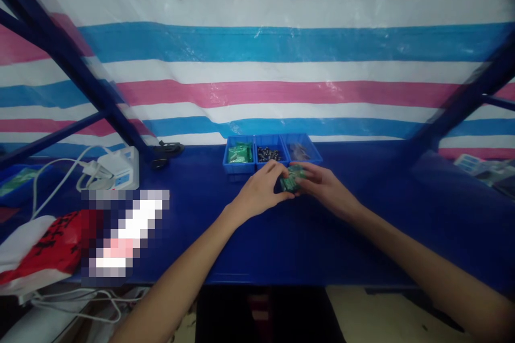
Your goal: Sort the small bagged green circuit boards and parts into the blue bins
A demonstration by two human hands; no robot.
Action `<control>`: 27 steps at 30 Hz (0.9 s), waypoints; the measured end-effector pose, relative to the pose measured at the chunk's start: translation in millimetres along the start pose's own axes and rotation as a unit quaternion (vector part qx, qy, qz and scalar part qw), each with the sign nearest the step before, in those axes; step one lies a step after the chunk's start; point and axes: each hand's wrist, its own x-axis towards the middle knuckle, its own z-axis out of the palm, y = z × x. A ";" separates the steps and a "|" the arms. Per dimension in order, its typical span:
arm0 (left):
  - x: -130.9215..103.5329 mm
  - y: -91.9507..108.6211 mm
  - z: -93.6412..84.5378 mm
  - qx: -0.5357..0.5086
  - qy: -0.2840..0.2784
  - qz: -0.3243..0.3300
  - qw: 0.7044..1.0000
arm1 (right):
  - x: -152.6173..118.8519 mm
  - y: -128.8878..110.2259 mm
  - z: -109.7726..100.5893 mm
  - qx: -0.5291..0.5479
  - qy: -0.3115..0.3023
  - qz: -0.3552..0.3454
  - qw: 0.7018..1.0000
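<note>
Over the middle of the blue table, both hands meet around a small green circuit board. My left hand grips its left side, thumb below and fingers curled above. On the board's right side, my right hand closes with thumb and fingers, hiding part of it. Just beyond the hands stand three joined blue bins. Shiny green boards lie in the left bin, small dark metallic parts in the middle one. The right bin holds pale, clear-looking pieces too blurred to name.
At the left of the table are a white power strip with cables, a black object, and a red and white bag. Blue frame posts slope down on both sides before a striped sheet. Blurred items sit far right.
</note>
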 end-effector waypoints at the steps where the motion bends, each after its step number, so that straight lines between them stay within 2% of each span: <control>1: -0.2 0.1 -0.5 0.013 0.001 0.000 1.000 | -0.8 0.6 0.0 -0.029 0.003 -0.011 1.000; 3: 0.2 -0.8 -1.9 0.026 0.009 0.012 1.000 | -2.2 1.2 0.0 -0.105 0.041 -0.056 0.992; 5: 1.3 -3.5 -4.4 0.025 0.030 0.028 0.999 | -1.0 -2.2 0.6 -0.195 0.091 -0.113 0.970; 8: 3.2 -9.8 -13.3 0.028 0.111 0.012 0.993 | 13.5 -19.0 5.7 -0.320 0.122 -0.191 0.920; 11: 3.8 -18.6 -29.7 0.089 0.199 -0.015 0.976 | 51.0 -41.8 19.2 -0.415 0.097 -0.243 0.872; 14: 1.9 -32.5 -46.5 0.189 0.243 -0.035 0.951 | 106.5 -51.5 40.1 -0.439 0.067 -0.280 0.851; 17: -1.6 -51.9 -55.0 0.241 0.253 -0.078 0.934 | 159.2 -42.0 62.2 -0.467 0.035 -0.276 0.840; 20: -4.5 -72.4 -55.0 0.245 0.228 -0.116 0.935 | 190.4 -24.5 77.8 -0.531 -0.011 -0.219 0.818; 23: -5.0 -87.6 -52.6 0.212 0.211 -0.142 0.944 | 200.6 -11.8 82.5 -0.552 -0.047 -0.195 0.809; 27: -4.0 -95.6 -51.4 0.169 0.208 -0.150 0.952 | 203.8 -10.2 78.3 -0.554 -0.067 -0.191 0.807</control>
